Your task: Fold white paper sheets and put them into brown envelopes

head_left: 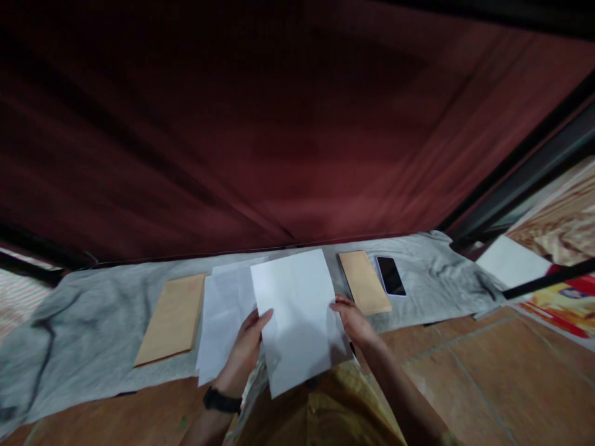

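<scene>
I hold a white sheet of paper (297, 316) up in front of me by both side edges. My left hand (246, 350), with a black watch on its wrist, pinches the sheet's left edge. My right hand (356, 322) grips its right edge. Under and to the left of it lies another white sheet (223, 316) on a grey cloth (83, 328). A tan envelope (174, 319) lies on the cloth to the left, and a second tan envelope (365, 282) to the right.
A black phone (390, 275) lies on the cloth beside the right envelope. A dark red curtain (279, 124) hangs behind. The floor (465, 371) is brown tile. A white paper (511, 260) and patterned fabric (558, 229) are at far right.
</scene>
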`<state>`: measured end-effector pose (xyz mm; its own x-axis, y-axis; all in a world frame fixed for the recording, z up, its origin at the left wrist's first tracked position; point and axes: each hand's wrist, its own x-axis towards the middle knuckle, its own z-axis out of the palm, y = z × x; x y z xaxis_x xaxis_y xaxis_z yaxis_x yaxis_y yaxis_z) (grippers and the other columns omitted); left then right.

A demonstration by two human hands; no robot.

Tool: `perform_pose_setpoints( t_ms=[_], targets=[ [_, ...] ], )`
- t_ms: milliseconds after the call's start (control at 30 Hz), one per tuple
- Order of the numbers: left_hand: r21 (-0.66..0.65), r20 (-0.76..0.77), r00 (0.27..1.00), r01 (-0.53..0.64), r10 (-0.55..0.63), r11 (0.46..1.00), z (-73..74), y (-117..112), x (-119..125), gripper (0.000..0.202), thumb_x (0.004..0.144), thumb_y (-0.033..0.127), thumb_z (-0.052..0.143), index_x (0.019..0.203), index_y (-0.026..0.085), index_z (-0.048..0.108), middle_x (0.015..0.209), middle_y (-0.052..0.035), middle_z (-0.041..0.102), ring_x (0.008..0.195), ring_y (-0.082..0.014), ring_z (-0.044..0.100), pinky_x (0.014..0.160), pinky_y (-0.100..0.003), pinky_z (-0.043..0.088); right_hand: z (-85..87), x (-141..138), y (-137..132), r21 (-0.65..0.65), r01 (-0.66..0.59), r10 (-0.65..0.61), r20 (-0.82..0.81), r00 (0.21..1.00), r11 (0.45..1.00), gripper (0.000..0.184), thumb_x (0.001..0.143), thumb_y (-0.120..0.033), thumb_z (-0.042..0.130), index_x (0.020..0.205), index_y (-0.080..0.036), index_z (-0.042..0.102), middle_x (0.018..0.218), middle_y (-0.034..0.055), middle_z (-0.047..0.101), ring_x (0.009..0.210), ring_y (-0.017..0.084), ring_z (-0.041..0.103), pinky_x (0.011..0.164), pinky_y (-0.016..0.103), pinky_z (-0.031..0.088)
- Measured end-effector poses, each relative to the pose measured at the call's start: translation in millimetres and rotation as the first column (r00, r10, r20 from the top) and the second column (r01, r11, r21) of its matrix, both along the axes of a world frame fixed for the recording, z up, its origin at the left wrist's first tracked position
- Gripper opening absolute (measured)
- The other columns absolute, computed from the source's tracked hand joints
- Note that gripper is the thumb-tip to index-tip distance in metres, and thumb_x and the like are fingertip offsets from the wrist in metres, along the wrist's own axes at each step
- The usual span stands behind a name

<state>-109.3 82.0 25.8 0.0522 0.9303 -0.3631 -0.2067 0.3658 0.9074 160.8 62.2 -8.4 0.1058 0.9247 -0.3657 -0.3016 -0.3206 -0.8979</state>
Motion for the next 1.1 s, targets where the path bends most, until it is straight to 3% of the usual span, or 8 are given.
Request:
perform_pose_setpoints(
  t_ms=[133,300,400,500,633,867,1033,1100],
  targets=[
    [-0.007,0.059,0.998,0.034,-0.034,0.999,26.6,21,10,0.053,0.06,0.042,0.087,0.1,0.01,0.073,0.093,-0.0121,0.078,0.088,-0.0269,0.073,0.084,-0.038,0.054,25.4,11,11,0.069,-0.006,0.008,-0.03,1.0,0.998,0.026,0.064,-0.033,0.071,0.086,-0.022,0.068,0.082,0.0027,0.075,0.073,0.021,0.067,0.068,0.03,0.05],
    [0.211,-0.029,0.999,0.037,-0.031,0.977,67.6,47,20,0.054,0.062,0.045,0.086,0.104,0.013,0.073,0.095,-0.0085,0.078,0.087,-0.0235,0.071,0.084,-0.037,0.054,76.1,24,41,0.239,-0.086,0.085,0.013,0.996,0.967,0.034,0.067,-0.035,0.079,0.096,-0.019,0.072,0.094,0.0031,0.077,0.083,0.02,0.067,0.08,0.03,0.05],
    [0.362,-0.158,0.987,0.061,-0.003,0.93,91.0,57,21,0.042,0.068,0.044,0.082,0.098,0.015,0.074,0.096,-0.0067,0.078,0.089,-0.0238,0.07,0.086,-0.038,0.054,102.4,32,56,0.358,-0.065,0.051,0.048,0.998,0.932,0.037,0.068,-0.036,0.082,0.099,-0.02,0.072,0.094,0.0026,0.077,0.087,0.021,0.068,0.086,0.034,0.05],
    [0.532,-0.321,0.946,0.141,0.045,0.835,94.1,61,15,0.026,0.074,0.041,0.078,0.088,0.019,0.076,0.096,-0.0057,0.077,0.095,-0.024,0.069,0.092,-0.037,0.052,112.3,37,59,0.448,-0.056,-0.015,0.152,0.988,0.892,0.027,0.07,-0.039,0.08,0.088,-0.021,0.071,0.104,0.0044,0.076,0.098,0.023,0.066,0.092,0.036,0.048],
    [0.648,-0.515,0.857,0.383,0.008,0.658,55.8,56,4,0.015,0.079,0.029,0.068,0.089,0.023,0.078,0.106,-0.0067,0.076,0.106,-0.0254,0.067,0.1,-0.042,0.049,87.4,38,46,0.519,-0.083,-0.104,0.322,0.941,0.851,0.018,0.074,-0.039,0.076,0.078,-0.022,0.07,0.124,0.0078,0.069,0.115,0.026,0.061,0.099,0.038,0.045],
    [0.519,-0.786,0.618,0.642,0.02,0.565,-46.7,32,-4,0.053,0.078,0.002,0.041,0.107,0.028,0.075,0.124,-0.0031,0.072,0.123,-0.0197,0.06,0.109,-0.049,0.046,-17.5,38,6,0.438,-0.226,-0.105,0.614,0.782,0.87,0.024,0.078,-0.036,0.068,0.098,-0.026,0.077,0.133,0.0077,0.065,0.131,0.029,0.051,0.116,0.047,0.032],
    [0.349,-0.905,0.425,0.776,-0.026,0.526,-73.2,14,-4,0.067,0.073,-0.005,0.038,0.123,0.027,0.068,0.14,-0.0042,0.062,0.134,-0.0185,0.053,0.115,-0.048,0.041,-57.1,49,-25,0.356,-0.453,-0.003,0.789,0.614,0.817,0.041,0.076,-0.026,0.068,0.117,-0.027,0.074,0.14,0.0089,0.061,0.136,0.032,0.047,0.114,0.052,0.036],
    [0.34,-0.916,0.4,0.755,0.017,0.56,-75.8,5,-3,0.076,0.073,-0.006,0.035,0.139,0.025,0.056,0.15,-0.0061,0.052,0.14,-0.0181,0.046,0.116,-0.046,0.039,-61.9,52,-36,0.358,-0.476,-0.002,0.801,0.598,0.803,0.039,0.081,-0.026,0.062,0.119,-0.028,0.072,0.139,0.0083,0.062,0.133,0.03,0.051,0.113,0.051,0.038]
  ],
)
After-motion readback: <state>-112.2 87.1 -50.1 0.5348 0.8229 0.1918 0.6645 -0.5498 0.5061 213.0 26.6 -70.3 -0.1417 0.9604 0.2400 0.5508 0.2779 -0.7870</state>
